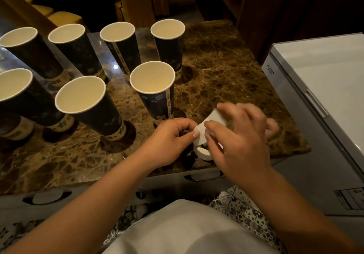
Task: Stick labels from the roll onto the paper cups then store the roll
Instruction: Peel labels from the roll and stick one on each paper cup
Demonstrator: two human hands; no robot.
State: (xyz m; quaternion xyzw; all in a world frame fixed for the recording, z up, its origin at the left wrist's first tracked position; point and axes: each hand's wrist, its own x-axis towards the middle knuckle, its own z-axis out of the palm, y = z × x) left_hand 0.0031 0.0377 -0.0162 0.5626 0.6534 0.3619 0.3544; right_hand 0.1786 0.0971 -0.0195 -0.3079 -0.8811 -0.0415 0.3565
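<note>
Head view: both hands work just above the near edge of the bench [226, 60], in front of the nearest cup [152, 88]. The left hand [167, 141] has its grip closed in a pinch on the white label strip [199, 135], thumb and forefinger at its free end. The right hand [240, 135] curls over the roll [203, 152]; its fingers cover most of it, so I judge it grips the roll, though the contact itself is hidden.

The roll looks like a small white ring of paper, light and easily crushed, best held by its flat sides or through the core so it can turn. The strip is thin, limp paper, likely sticky on one face; it should be taken at a corner or edge, or it may fold and cling to itself or to the fingers.

Seven cups stand upright on the bench in two rows, tall and tapered, dark printed walls, pale matt insides, rolled white rims. Empty paper cups are light and tip readily, so pressing a label on probably needs a steadying hand on the wall. The bench is glossy brown veined stone. A white chest freezer [325, 72] stands just beside it on the right.
</note>
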